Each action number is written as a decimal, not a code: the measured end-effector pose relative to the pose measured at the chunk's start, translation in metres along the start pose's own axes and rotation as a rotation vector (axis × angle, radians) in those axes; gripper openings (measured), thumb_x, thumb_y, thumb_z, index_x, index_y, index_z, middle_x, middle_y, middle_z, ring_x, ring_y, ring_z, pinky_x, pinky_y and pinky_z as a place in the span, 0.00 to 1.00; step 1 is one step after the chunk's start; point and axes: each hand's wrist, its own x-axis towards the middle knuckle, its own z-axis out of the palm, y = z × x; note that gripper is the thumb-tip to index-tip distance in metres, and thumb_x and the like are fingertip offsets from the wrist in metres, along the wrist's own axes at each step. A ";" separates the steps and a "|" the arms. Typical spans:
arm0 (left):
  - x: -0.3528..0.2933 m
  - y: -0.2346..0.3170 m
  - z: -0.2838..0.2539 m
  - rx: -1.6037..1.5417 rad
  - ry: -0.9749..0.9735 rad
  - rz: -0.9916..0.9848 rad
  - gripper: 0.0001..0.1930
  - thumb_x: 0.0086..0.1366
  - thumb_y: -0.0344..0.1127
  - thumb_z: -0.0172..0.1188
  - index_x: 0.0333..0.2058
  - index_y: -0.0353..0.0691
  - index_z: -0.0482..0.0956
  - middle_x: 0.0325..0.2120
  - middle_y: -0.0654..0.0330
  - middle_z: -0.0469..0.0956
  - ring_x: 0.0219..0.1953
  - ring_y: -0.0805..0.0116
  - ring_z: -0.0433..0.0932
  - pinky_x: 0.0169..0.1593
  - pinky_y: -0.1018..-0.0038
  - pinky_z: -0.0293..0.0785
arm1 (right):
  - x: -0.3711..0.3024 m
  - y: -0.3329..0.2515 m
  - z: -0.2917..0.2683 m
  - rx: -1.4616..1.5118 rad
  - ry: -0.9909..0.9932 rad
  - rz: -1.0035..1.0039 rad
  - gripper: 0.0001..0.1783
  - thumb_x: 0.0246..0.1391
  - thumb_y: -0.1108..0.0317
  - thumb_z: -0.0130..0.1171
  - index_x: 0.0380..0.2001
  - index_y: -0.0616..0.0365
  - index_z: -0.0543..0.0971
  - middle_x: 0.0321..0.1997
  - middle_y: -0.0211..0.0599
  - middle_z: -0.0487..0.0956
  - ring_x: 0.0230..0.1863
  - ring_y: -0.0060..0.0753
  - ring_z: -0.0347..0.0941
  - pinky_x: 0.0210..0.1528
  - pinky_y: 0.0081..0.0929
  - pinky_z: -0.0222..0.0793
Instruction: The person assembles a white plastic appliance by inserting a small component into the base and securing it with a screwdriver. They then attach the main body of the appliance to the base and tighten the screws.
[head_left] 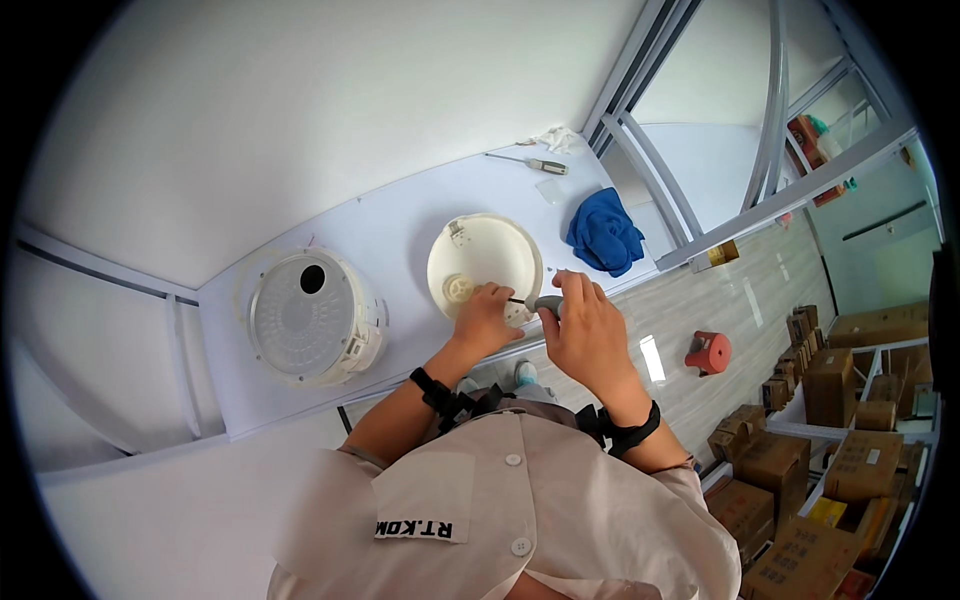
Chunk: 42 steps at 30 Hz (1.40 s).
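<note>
A cream plastic bowl-shaped housing (500, 250) lies hollow side up in front of me, with a small round fitting (459, 289) inside its left wall. My left hand (484, 320) grips the near rim, fingers curled over the inner side; what the fingertips press on is partly hidden. In my right hand (590, 338) is a screwdriver (540, 303) with a grey handle. Its dark shaft points left, and the tip ends close to my left fingers at the housing's near edge.
On the left of the white table (390, 225) stands a round white appliance body (305, 315) with a grey lid. A blue cloth (606, 232), another screwdriver (545, 165) and a white rag (558, 139) lie to the right. A red stool (709, 352) and cardboard boxes (860, 465) occupy the floor side.
</note>
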 end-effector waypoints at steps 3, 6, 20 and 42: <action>-0.002 0.002 -0.001 0.013 -0.008 -0.010 0.37 0.43 0.40 0.82 0.54 0.37 0.81 0.51 0.51 0.79 0.56 0.48 0.78 0.59 0.57 0.78 | 0.005 -0.011 -0.011 -0.029 -0.295 0.327 0.29 0.59 0.57 0.69 0.56 0.62 0.73 0.42 0.50 0.78 0.44 0.54 0.80 0.35 0.43 0.77; -0.003 0.001 0.001 0.035 -0.003 -0.010 0.37 0.43 0.40 0.83 0.54 0.37 0.81 0.51 0.51 0.78 0.57 0.48 0.77 0.59 0.57 0.78 | 0.009 -0.015 -0.017 -0.062 -0.258 0.286 0.27 0.59 0.58 0.70 0.55 0.61 0.73 0.40 0.48 0.80 0.41 0.54 0.81 0.33 0.43 0.77; -0.001 0.006 0.000 0.054 0.005 -0.009 0.34 0.44 0.41 0.83 0.50 0.38 0.81 0.50 0.50 0.79 0.56 0.47 0.77 0.59 0.57 0.77 | 0.004 -0.002 -0.006 -0.112 0.129 -0.031 0.24 0.61 0.56 0.69 0.52 0.58 0.74 0.30 0.44 0.82 0.30 0.50 0.83 0.27 0.41 0.75; -0.001 0.007 0.002 0.054 0.001 -0.003 0.34 0.45 0.41 0.82 0.51 0.37 0.81 0.49 0.51 0.77 0.55 0.48 0.77 0.57 0.58 0.78 | 0.004 -0.005 0.001 -0.228 -0.238 0.285 0.20 0.60 0.59 0.69 0.48 0.58 0.76 0.31 0.44 0.81 0.30 0.52 0.82 0.30 0.42 0.76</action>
